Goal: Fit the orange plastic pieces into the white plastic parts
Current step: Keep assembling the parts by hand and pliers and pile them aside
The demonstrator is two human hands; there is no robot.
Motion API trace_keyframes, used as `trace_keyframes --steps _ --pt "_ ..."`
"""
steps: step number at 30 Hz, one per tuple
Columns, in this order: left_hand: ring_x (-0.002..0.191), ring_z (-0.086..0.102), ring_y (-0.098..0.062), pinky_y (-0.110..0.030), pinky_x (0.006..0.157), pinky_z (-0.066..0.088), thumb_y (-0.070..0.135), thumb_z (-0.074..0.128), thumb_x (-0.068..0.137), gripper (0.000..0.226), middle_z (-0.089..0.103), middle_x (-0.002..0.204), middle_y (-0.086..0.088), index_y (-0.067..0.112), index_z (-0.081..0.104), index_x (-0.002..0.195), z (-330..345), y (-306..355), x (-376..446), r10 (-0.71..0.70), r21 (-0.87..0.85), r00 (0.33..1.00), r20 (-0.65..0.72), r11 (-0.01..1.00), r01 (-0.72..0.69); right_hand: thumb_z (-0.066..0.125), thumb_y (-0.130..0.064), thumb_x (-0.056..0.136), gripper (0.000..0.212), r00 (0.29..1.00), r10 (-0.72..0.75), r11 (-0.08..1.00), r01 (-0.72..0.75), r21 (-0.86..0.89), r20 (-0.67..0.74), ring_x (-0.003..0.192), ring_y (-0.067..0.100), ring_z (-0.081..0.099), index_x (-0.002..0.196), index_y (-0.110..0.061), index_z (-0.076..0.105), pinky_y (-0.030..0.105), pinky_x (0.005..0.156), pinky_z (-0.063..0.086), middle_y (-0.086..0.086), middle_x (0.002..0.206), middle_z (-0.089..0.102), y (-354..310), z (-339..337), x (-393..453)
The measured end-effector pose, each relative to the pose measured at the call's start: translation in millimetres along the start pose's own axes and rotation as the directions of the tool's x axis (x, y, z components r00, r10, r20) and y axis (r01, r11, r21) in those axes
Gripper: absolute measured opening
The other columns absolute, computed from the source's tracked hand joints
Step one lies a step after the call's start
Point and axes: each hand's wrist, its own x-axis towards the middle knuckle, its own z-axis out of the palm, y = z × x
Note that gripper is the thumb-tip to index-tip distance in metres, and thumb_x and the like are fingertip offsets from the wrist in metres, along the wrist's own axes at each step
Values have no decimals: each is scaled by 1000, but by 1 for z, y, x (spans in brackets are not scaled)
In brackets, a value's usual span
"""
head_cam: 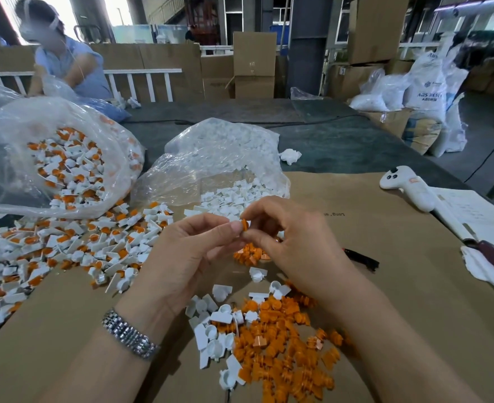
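Between both hands' fingertips, half-hidden orange piece point(244, 224).

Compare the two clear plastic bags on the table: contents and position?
The left bag holds white parts with orange pieces already fitted; the middle bag holds plain white parts only. The left bag sits at the table's far left, with assembled parts spilled in front of it; the middle bag lies just beyond the hands and spills white parts onto the cardboard. Both are clear plastic, open toward the camera.
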Motion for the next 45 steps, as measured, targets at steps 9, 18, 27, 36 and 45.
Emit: trace_keyframes --steps 9,18,27,36,45 --pt "78 77 -23 -22 61 61 11 86 63 26 76 90 -20 1 78 85 -2 1 2 -30 3 991 -134 1000 30 63 -56 90 44 946 322 890 -310 -334 -20 96 6 59 123 -27 58 29 83 53 -10 110 60 28 -21 4" --pt "72 75 -21 -21 57 59 20 86 65 32 74 84 -14 6 75 91 -7 1 2 -53 -4 995 -81 999 53 65 -55 87 41 808 566 698 -363 -617 165 84 16 63 106 -18 62 40 76 59 -1 98 64 46 -21 0" --pt "70 73 -19 -21 55 57 15 80 76 15 73 84 -15 5 78 87 -5 3 2 6 -55 998 -63 998 -9 54 -40 100 23 842 475 877 -478 -57 254 58 16 66 90 -23 65 34 61 57 2 73 70 11 -44 1" --pt "70 73 -18 -20 57 56 20 81 73 7 75 80 -9 14 81 77 3 2 1 168 -2 979 -120 986 -169 44 -49 103 40 822 355 927 -369 -59 446 60 6 51 83 -17 56 28 59 46 6 72 60 -19 -32 -6" --pt "69 73 -21 -21 58 55 27 81 70 24 75 75 -13 8 76 84 3 -4 2 226 119 963 -149 971 -209 44 -52 102 33 845 369 927 -361 -97 387 62 9 58 82 -28 53 34 62 51 -2 74 61 -20 -18 -7"
